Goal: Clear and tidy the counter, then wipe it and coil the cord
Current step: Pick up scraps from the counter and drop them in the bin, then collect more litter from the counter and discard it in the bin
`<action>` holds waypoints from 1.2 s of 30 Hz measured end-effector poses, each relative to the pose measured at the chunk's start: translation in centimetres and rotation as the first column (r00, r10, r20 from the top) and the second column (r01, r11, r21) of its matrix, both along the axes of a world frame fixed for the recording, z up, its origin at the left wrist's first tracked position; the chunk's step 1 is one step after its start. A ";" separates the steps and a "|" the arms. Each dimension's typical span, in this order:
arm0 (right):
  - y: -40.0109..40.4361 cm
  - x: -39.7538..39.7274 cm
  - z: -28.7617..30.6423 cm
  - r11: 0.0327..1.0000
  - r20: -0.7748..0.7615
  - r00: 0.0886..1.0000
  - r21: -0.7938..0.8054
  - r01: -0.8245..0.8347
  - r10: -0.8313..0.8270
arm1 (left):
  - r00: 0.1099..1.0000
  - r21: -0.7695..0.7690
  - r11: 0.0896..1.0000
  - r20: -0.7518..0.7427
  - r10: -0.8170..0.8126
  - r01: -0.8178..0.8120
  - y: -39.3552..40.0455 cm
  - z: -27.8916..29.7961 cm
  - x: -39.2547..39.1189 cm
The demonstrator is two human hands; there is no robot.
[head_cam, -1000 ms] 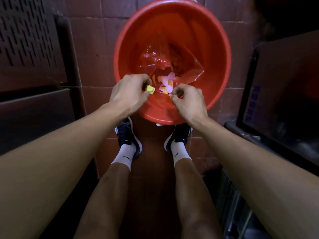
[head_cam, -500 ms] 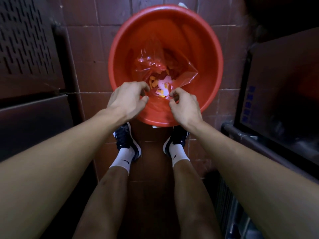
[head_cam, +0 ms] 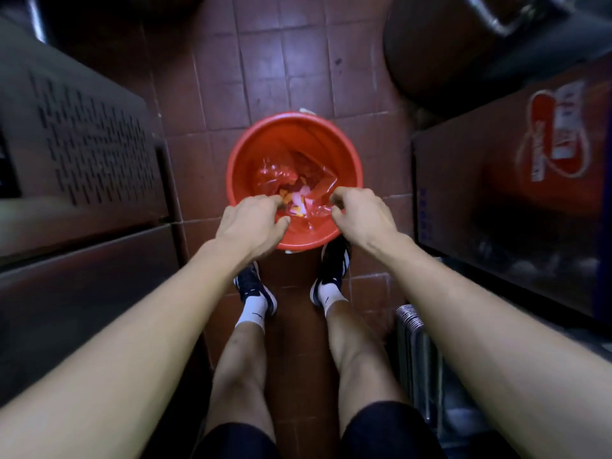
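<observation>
A red plastic bucket (head_cam: pixel 294 125) stands on the tiled floor just ahead of my feet. A crumpled clear plastic bag (head_cam: pixel 299 170) lies inside it with several small yellow, orange and pink scraps (head_cam: pixel 299 202). My left hand (head_cam: pixel 251 223) hovers over the bucket's near left rim, fingers loosely curled, and nothing shows in them. My right hand (head_cam: pixel 361 215) hovers over the near right rim, its fingers also loosely curled and empty. Neither the counter nor the cord is in view.
A dark metal cabinet with vent slots (head_cam: pixel 82 154) lines the left side. On the right stands a dark appliance with a red logo (head_cam: pixel 530 180), with a ribbed metal pipe (head_cam: pixel 410 323) below it. A large round dark vessel (head_cam: pixel 440 44) sits at the back right.
The yellow scrap that my left hand pinched is gone from it. Both hands have drawn back to the near rim, and my head has risen, so the bucket looks smaller and lower.
</observation>
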State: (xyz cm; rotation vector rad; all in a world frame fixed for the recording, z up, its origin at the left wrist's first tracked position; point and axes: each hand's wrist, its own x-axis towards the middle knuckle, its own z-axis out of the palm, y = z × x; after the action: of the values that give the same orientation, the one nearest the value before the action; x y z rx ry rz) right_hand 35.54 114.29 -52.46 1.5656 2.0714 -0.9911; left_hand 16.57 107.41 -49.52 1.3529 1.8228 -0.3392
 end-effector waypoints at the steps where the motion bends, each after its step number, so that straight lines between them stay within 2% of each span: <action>1: 0.8 0.2 1.8 1.000 0.003 1.000 0.015 -0.015 0.015 | 1.000 0.021 1.000 -0.007 0.011 -0.011 0.3 1.8 0.0; 6: 3.9 0.5 11.2 0.992 -0.014 0.992 -0.017 -0.127 0.127 | 0.994 0.137 0.986 -0.054 0.099 -0.090 1.2 11.0 -0.4; 11: 7.0 0.9 19.3 0.992 -0.126 0.987 0.092 -0.088 0.099 | 0.978 0.256 0.953 -0.092 0.189 -0.161 1.8 18.8 -0.7; 18: 6.8 -0.1 29.2 0.956 -0.203 0.943 0.186 -0.225 0.262 | 0.921 0.372 0.873 -0.102 0.376 -0.315 -1.6 28.4 0.0; 22: 4.4 -1.7 33.8 0.930 -0.280 0.897 0.236 -0.282 0.343 | 0.873 0.404 0.822 -0.101 0.476 -0.401 -5.3 32.1 0.4; 26: 0.7 -3.5 38.0 0.885 -0.379 0.817 0.352 -0.306 0.434 | 0.813 0.424 0.762 -0.096 0.575 -0.489 -9.8 35.2 0.4; 32: -6.8 -4.9 42.5 0.807 -0.390 0.725 0.440 -0.395 0.567 | 0.732 0.506 0.664 -0.091 0.675 -0.550 -18.9 38.9 1.2; 36: -13.8 -4.8 44.8 0.780 -0.405 0.676 0.436 -0.448 0.615 | 0.659 0.562 0.584 -0.088 0.747 -0.586 -27.0 41.0 2.8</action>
State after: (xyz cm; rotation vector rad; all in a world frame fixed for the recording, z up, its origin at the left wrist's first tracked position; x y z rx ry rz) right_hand 30.70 100.47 -7.68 0.6858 2.9512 -0.9660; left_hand 19.41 80.37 -8.57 0.7905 2.6797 0.3844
